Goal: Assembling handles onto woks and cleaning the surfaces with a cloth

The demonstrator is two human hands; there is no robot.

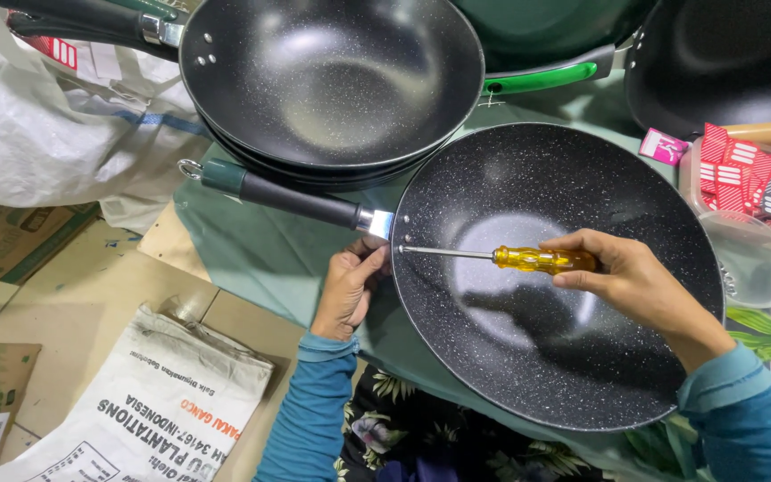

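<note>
Big round black speckled metal pan (564, 357) laid on green cloth (261, 250), rim by the dark handle (296, 201) gripped by the bent left hand (350, 287), yellow see-through-handled screwdriver (542, 260) held tight in the right hand (635, 277), arm stretched across the pan, tip pressed at the handle joint, hands apart.

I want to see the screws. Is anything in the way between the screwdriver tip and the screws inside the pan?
Nothing visible. The screwdriver, held in the right hand, crosses the open inside of the pan, its tip right at the screws. The left hand rests outside the rim.
</note>
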